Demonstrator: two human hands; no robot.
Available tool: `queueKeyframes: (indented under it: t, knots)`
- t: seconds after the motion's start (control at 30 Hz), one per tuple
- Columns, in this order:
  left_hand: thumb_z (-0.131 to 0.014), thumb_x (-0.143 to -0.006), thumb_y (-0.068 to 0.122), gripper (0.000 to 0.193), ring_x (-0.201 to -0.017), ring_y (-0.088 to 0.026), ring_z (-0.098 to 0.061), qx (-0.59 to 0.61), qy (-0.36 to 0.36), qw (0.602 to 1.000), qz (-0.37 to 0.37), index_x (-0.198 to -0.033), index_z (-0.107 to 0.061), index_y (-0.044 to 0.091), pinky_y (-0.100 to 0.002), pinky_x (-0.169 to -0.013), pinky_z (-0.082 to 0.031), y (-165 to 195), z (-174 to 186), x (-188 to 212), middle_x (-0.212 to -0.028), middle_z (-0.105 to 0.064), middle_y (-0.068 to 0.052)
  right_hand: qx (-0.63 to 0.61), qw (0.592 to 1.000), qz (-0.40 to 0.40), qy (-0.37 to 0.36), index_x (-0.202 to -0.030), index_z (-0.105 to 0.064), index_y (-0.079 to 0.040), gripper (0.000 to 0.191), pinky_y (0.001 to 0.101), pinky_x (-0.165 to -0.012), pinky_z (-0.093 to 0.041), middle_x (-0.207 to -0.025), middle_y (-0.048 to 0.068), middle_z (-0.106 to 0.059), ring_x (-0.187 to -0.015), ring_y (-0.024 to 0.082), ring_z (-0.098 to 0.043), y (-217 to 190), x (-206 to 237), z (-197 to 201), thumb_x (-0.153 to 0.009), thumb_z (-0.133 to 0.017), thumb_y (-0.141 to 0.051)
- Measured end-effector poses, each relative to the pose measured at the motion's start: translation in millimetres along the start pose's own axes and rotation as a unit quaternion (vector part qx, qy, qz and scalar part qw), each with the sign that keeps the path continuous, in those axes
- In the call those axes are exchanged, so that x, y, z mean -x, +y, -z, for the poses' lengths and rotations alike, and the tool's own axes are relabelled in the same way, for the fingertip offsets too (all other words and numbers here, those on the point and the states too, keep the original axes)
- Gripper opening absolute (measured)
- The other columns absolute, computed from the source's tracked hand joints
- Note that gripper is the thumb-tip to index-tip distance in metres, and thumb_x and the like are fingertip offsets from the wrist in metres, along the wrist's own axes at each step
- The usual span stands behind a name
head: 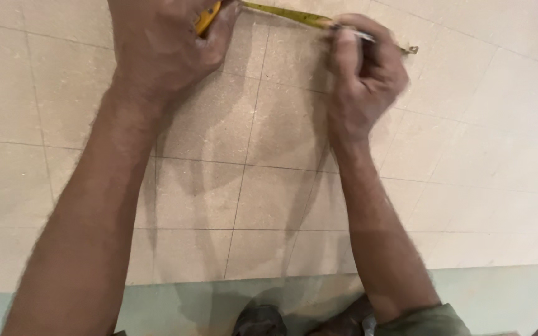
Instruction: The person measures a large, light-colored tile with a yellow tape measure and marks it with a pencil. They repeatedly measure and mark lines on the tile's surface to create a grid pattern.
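Note:
My left hand point(160, 46) is closed around the yellow case of a tape measure point(207, 17) at the top of the view. The yellow tape blade point(294, 15) runs from it to the right, lying on a pale beige board point(250, 180), and ends in a metal hook point(412, 49). My right hand point(362, 78) is closed on a thin pen or pencil point(363, 37), whose tip rests beside the blade on the board. Both forearms reach out from the bottom of the view.
The board is ruled with thin grid lines. Its near edge point(219, 281) runs across the bottom, with pale green floor point(505, 298) below it. A dark shoe point(258, 320) shows at the bottom centre.

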State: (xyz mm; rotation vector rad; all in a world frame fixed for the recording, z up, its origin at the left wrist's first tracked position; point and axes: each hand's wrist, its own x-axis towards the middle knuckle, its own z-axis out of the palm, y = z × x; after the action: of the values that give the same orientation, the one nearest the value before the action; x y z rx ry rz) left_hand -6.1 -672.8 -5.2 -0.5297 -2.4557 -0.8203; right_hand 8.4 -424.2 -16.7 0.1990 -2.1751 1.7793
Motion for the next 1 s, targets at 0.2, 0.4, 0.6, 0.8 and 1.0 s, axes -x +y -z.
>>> queueKeyframes:
  t: [0.2,0.4,0.6,0.8,1.0]
  knots:
    - [-0.086,-0.088,0.006,0.012,-0.084,-0.018,-0.066,0.011,-0.007,1.000,-0.009,-0.091,-0.075,0.011,-0.037,-0.071,-0.053,9,18,-26,-0.091,-0.069,0.000,0.123,0.966,-0.039,0.223,-0.133,-0.063,0.001,0.021,0.0308,-0.098,-0.061,-0.114,0.010,-0.072,-0.101,0.015,-0.070,-45,34,16,-0.115,-0.054,-0.004]
    - [-0.077,-0.096,-0.001,0.008,-0.097,-0.019,-0.063,0.018,0.061,0.998,0.027,-0.098,-0.076,0.007,-0.037,-0.078,-0.053,24,21,-39,-0.102,-0.068,-0.004,0.086,0.961,-0.152,0.216,-0.131,-0.063,0.000,0.025,0.0232,-0.075,-0.050,-0.112,0.006,-0.071,-0.087,0.010,-0.058,-68,33,22,-0.109,-0.051,-0.004]
    - [-0.076,-0.102,-0.004,0.003,-0.076,-0.012,-0.053,0.040,0.211,0.935,0.282,-0.104,-0.078,-0.002,-0.029,-0.062,-0.038,58,62,-22,-0.099,-0.067,-0.008,0.177,0.962,-0.107,0.177,-0.128,-0.066,-0.002,0.023,0.0277,-0.077,-0.053,-0.109,0.008,-0.069,-0.092,0.014,-0.064,-95,9,34,-0.108,-0.055,-0.006]
    - [-0.078,-0.104,-0.001,0.003,-0.079,-0.013,-0.059,-0.040,0.056,0.964,0.259,-0.103,-0.076,-0.002,-0.027,-0.066,-0.043,115,203,-28,-0.097,-0.069,-0.008,0.201,0.965,-0.091,0.139,-0.132,-0.063,-0.003,0.028,0.0353,-0.087,-0.056,-0.112,0.010,-0.070,-0.104,0.024,-0.065,-123,-3,54,-0.108,-0.050,-0.010]
    - [-0.083,-0.102,0.007,0.008,-0.091,-0.019,-0.069,-0.080,-0.071,0.989,0.098,-0.100,-0.078,0.003,-0.031,-0.081,-0.056,75,221,-57,-0.101,-0.072,-0.008,0.214,0.962,-0.079,0.147,-0.130,-0.063,-0.002,0.028,0.0390,-0.094,-0.053,-0.116,0.012,-0.070,-0.108,0.027,-0.066,-118,1,56,-0.110,-0.050,-0.016]
